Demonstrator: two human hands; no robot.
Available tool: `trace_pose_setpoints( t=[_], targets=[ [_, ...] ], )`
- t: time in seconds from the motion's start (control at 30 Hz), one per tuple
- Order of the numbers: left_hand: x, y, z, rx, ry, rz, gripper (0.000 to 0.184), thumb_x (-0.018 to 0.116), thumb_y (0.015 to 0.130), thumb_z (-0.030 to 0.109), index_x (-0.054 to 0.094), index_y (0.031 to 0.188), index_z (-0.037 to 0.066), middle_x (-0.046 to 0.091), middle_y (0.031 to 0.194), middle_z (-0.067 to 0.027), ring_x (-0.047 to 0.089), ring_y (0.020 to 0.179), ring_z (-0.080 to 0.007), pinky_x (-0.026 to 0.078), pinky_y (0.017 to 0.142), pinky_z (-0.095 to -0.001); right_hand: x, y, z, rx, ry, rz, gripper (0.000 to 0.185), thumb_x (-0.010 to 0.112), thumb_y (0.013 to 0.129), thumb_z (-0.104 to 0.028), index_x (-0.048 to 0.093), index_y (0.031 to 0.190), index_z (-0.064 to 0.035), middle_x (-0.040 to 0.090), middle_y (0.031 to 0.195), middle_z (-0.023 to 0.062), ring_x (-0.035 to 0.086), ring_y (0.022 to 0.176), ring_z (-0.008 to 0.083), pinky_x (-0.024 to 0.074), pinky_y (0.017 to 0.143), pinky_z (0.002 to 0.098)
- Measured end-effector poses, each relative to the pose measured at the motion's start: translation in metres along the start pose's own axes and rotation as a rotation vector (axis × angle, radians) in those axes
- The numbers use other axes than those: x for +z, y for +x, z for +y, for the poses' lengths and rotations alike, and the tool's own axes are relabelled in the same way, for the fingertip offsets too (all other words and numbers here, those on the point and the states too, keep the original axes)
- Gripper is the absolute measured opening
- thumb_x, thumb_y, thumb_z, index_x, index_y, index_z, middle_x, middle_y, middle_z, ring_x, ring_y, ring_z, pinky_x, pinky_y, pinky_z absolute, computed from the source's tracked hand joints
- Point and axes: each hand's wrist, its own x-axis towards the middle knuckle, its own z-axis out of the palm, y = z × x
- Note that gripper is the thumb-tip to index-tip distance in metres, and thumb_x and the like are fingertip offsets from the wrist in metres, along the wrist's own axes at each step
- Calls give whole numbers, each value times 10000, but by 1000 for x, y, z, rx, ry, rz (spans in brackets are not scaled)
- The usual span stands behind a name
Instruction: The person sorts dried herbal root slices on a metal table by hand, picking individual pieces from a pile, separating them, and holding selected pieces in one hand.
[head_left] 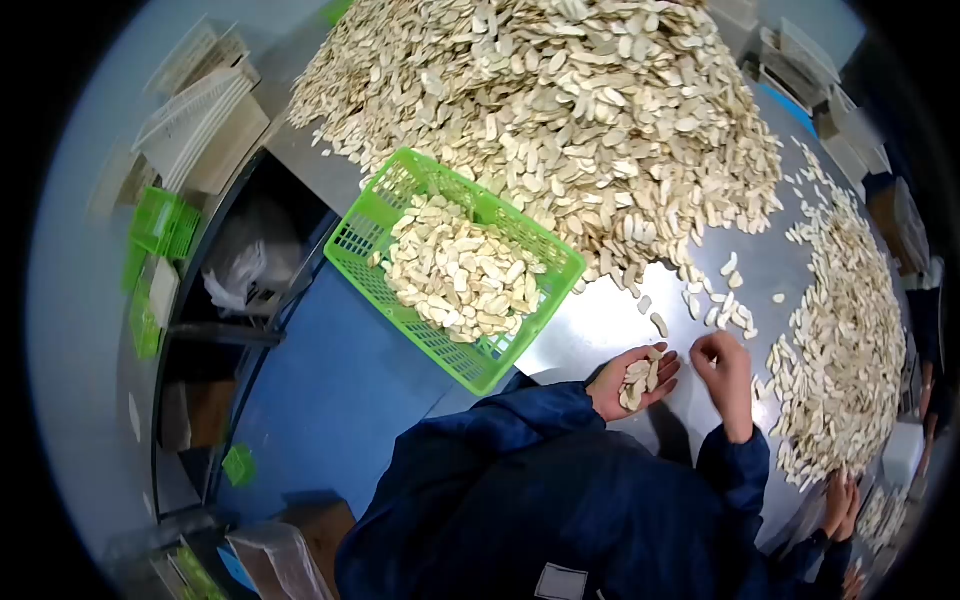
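Steel table ahead: your open left hand cups pale slices, your right hand has curled fingers, contents unclear, and at ten o'clock a green basket sits part-filled, with far more slices loose in the eleven o'clock heap.

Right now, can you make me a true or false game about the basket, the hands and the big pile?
1. The basket with slices in it is green. True.
2. The left hand is empty. False: slices lie in its open palm.
3. The right hand is inside the basket. False: it is over the metal table.
4. The big pile is on the table. True.
5. The floor is red. False: it is blue.
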Motion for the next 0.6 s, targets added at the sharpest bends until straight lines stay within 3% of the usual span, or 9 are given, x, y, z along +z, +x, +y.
trace_pose_setpoints(
  t=[0.07,0.17,0.3,0.33,0.43,0.47,0.5,0.53,0.6],
  targets=[
    [-3,-2,0,41,18,-38,217,455,971,191,582,1115,90,619,1110,-92,597,1041,-230,468,953,-397,8,-11,-18,-149,-171,-60,87,660,765,-91,614,760,-17,564,705,120,566,686,301,441,611,361],
    [6,-13,-1,49,-66,66,209,464,967,181,582,1112,90,622,1106,-92,601,1037,-228,477,945,-384,11,-15,-11,-129,-97,-54,39,617,795,-32,632,825,-11,586,731,114,571,662,280,440,593,343],
    [36,-51,-6,-128,-180,-46,130,507,933,133,582,1020,73,575,879,-28,561,797,-163,515,769,-318,-5,-31,5,50,282,124,168,500,839,47,630,945,32,636,804,103,616,722,158,468,636,255],
    [68,-71,-2,-193,-361,4,141,492,936,171,570,977,61,506,790,-7,489,703,-133,478,625,-252,-10,-37,11,74,300,161,166,501,845,41,631,949,35,638,807,102,620,732,156,474,649,255],
    [127,-133,30,311,-74,-225,192,450,946,233,539,978,66,503,811,-40,485,716,-124,474,651,-272,-22,-59,24,207,415,311,158,507,863,8,638,945,41,640,794,79,611,716,129,474,646,242],
    [142,-158,40,608,144,-190,206,453,950,223,538,1060,71,554,877,-42,499,662,-129,476,581,-255,-25,-71,37,263,439,347,160,510,866,-2,642,946,39,638,779,73,600,704,118,465,630,234],
    [136,-176,85,565,344,-434,220,453,953,215,543,1074,55,558,875,-46,524,681,-123,474,589,-247,-25,-80,50,304,482,374,163,512,869,-11,647,946,38,636,764,66,588,692,106,457,614,226],
    [157,-177,78,1289,771,-43,232,463,951,199,547,1075,23,564,889,-56,541,740,-129,471,656,-252,-26,-90,58,328,505,400,165,513,871,-16,649,948,36,634,754,64,582,681,102,452,606,224],
    [167,-179,112,1822,1565,529,358,502,934,182,507,1242,0,559,1131,-146,526,1011,-226,399,909,-323,-28,-109,73,367,567,443,169,516,873,-25,654,950,33,630,734,59,569,660,95,443,591,218]
  ],
)
